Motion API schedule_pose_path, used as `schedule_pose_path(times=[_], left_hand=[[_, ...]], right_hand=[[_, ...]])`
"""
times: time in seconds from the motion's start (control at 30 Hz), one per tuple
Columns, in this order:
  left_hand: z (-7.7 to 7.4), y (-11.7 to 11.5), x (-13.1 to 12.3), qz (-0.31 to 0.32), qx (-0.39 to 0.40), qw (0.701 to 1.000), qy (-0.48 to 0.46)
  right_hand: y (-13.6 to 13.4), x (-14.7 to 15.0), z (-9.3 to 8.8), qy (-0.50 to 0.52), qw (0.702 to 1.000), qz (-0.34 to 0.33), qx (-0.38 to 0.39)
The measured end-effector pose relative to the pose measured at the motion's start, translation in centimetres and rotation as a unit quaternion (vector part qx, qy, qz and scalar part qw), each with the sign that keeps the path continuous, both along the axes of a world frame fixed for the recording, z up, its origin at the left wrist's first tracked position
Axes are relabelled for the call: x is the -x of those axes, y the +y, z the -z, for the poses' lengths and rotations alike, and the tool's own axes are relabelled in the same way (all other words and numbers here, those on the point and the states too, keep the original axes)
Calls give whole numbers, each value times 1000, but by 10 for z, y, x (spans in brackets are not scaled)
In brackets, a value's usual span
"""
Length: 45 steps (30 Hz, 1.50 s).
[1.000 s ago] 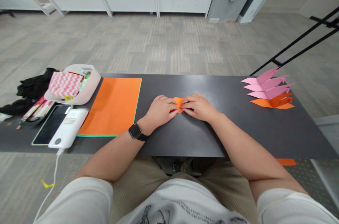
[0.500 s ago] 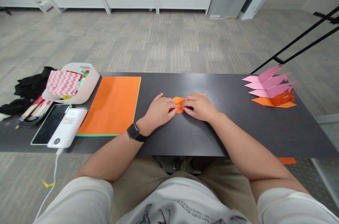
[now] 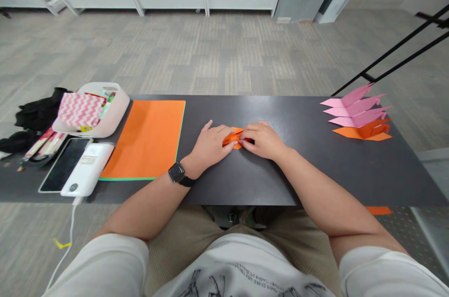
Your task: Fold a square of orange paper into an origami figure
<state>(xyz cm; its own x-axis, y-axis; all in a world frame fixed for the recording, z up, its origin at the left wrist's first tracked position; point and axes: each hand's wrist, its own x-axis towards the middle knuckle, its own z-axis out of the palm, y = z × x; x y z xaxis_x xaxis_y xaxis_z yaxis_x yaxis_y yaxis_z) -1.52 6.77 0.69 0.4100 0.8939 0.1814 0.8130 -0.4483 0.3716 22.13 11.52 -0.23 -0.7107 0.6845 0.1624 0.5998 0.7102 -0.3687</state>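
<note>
A small folded piece of orange paper (image 3: pixel 237 137) lies on the dark table between my two hands. My left hand (image 3: pixel 214 144) pinches its left end, thumb below and fingers curled over the top. From the other side, my right hand (image 3: pixel 262 139) grips the right end between thumb and fingers. Much of the paper's shape is hidden under the fingertips. Off to the right stand several folded paper figures with pointed wings: pink ones (image 3: pixel 355 109) in a row, and an orange one (image 3: pixel 365 130) at the near end.
A stack of orange paper (image 3: pixel 147 140) lies left of my hands. Beyond it are a white power bank (image 3: pixel 86 170) with a cable, a phone (image 3: pixel 65 166), a white basket (image 3: pixel 119 105) and black cloth (image 3: pixel 40 112). The dark table (image 3: pixel 238 184) ends close to my lap.
The middle of the orange paper has been pushed up into a raised fold between my fingers. Both hands stay at nearly the same place; the view has shifted slightly.
</note>
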Motion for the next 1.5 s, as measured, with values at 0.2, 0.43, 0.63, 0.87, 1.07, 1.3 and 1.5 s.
schedule_pose_path(times=[0.2,0.43,0.63,0.87,1.07,1.3,1.5], left_hand=[[5,3,0,19,17,1000,6],[9,6,-3,-9,18,1000,0],[14,10,-3,-14,17,999,-28],[14,9,-2,-1,1,1000,-16],[15,9,0,13,-2,1000,-10],[14,11,-2,20,-2,1000,11],[16,12,-2,16,0,1000,5]], right_hand=[[0,-1,0,15,1000,-1,6],[0,2,1,8,1000,17,15],[0,6,0,-2,999,41,20],[1,9,6,-13,998,59,9],[0,11,6,-16,998,67,16],[-2,8,2,2,998,61,31],[0,7,4,1,997,67,45]])
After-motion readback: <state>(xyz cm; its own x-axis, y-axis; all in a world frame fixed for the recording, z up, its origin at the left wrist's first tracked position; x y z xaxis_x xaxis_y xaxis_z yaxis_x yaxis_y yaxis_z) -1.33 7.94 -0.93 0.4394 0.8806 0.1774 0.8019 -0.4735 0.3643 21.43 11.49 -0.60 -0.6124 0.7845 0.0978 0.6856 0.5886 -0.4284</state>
